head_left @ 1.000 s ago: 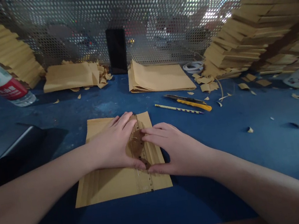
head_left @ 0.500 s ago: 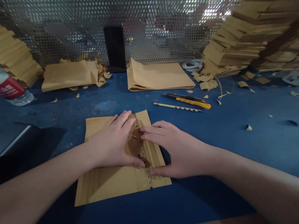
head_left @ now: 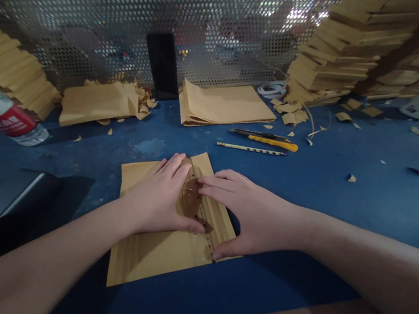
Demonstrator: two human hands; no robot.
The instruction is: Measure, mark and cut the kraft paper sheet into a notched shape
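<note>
A sheet of brown kraft paper (head_left: pixel 157 255) lies on the blue table in front of me, with faint folds along its left and right sides. Across it, running away from me, is a clear plastic ruler (head_left: pixel 199 246). My left hand (head_left: pixel 168 195) rests on the paper with fingers spread, its fingertips and thumb pressing the ruler down. My right hand (head_left: pixel 247 209) is at the ruler's right edge, its fingers stretched out and its thumb apart, touching the paper near the lower end. Part of the ruler is hidden under the left fingers.
A pencil (head_left: pixel 251 148) and a yellow utility knife (head_left: pixel 273 142) lie beyond my right hand. Folded brown paper (head_left: pixel 225 104) and a black phone (head_left: pixel 164 66) stand at the back. A water bottle (head_left: pixel 8 120) is left; paper stacks (head_left: pixel 357 33) rise right. Scraps litter the table.
My right thumb has slid toward me along the ruler's edge, widening the spread of that hand. My left hand stays on the ruler. The view has shifted slightly.
</note>
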